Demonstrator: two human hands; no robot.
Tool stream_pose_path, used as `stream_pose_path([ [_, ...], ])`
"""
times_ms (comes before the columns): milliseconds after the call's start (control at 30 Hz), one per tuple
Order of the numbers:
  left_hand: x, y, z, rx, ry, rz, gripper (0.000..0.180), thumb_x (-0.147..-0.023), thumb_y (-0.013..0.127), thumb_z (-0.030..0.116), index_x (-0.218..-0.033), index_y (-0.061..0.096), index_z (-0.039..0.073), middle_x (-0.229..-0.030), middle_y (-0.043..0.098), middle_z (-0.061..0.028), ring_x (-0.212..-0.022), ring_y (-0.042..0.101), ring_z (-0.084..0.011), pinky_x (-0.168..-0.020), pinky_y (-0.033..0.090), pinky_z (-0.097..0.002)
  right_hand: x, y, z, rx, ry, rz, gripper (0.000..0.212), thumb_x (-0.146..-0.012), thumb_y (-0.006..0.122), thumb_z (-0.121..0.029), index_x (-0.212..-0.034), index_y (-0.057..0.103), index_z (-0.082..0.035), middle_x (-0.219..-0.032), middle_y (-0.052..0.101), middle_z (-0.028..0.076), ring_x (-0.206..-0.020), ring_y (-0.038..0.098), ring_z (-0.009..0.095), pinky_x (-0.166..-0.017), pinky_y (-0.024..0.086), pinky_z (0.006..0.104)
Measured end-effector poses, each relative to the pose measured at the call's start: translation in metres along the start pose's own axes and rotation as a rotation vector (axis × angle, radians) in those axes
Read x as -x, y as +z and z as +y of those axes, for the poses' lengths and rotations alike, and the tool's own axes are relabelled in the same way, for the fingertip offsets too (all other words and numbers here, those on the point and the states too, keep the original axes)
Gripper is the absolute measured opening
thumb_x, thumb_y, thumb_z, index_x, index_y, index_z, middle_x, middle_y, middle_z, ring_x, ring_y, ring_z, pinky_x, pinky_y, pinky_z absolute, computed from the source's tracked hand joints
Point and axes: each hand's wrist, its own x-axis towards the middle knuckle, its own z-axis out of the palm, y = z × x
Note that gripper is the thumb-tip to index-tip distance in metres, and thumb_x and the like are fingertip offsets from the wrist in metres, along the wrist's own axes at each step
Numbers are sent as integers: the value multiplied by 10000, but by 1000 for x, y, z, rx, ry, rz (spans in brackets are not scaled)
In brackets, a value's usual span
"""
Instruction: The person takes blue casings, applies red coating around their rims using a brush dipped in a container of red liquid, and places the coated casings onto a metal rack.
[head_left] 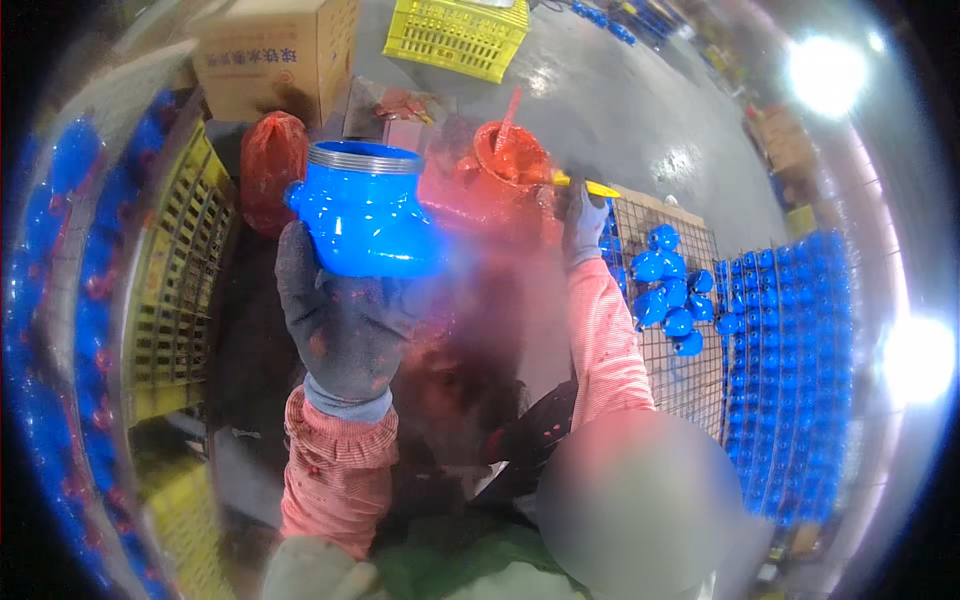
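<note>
In my left hand [345,320], gloved in dark grey, I hold a glossy blue metal housing [360,220], its bare threaded neck facing up. The fingers are wrapped round its left side and underside; its lower right part is blurred. Farther right, my right hand [585,222], in a grey glove, is closed on a yellow-handled paintbrush [597,188]. The brush's red-stained end points left to the rim of a red-smeared bucket [486,148], which has red paint and an upright stick [510,115] in it. Whether the brush touches the bucket I cannot tell.
A red sack-like bundle [273,175] and a cardboard box [270,60] stand beyond my left hand. Yellow crates [455,40] are at the back and left. On my right, a wire rack [690,385] bears several blue parts [675,290], beside dense rows of more [790,380].
</note>
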Motion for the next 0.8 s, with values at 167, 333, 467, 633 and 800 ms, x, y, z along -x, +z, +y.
stream_pose_path([
  [167,4,1,-28,-380,188,256,641,-984,424,422,-1485,188,98,-1520,225,-214,-1388,217,-442,-1105,202,-644,28,-23,-5,-68,23,27,332,-924,590,-332,-1017,645,-19,-859,657,64,-641,610,139,-524,485,282],
  [333,16,-5,-39,-419,68,-95,594,-902,571,130,-1408,268,68,-1363,391,-150,-1216,437,-302,-1007,393,-480,96,-27,-68,-397,63,-106,320,-964,528,-331,-1091,614,-51,-956,636,65,-737,626,158,-590,496,271],
  [467,22,6,-69,-1575,727,-225,859,-639,837,157,-1331,342,40,-1236,450,-143,-1112,505,-267,-929,442,-389,145,-41,-125,-639,6,-234,363,-978,468,-359,-1163,569,-63,-1104,590,78,-888,611,171,-740,493,312],
  [633,18,4,-73,-1548,763,-467,867,-609,872,236,-1316,416,27,-1260,481,-210,-1131,533,-332,-928,454,-426,188,-51,-163,-501,-540,-141,265,-938,515,-276,-991,567,-21,-985,575,39,-902,544,145,-778,439,288],
  [800,18,6,-84,-1736,796,-533,778,-610,872,229,-1270,502,50,-1279,478,-251,-1124,540,-413,-925,465,-482,199,-69,-159,10,-764,240,490,-924,485,-476,-746,583,-30,-668,609,125,-618,573,215,-562,478,320],
])
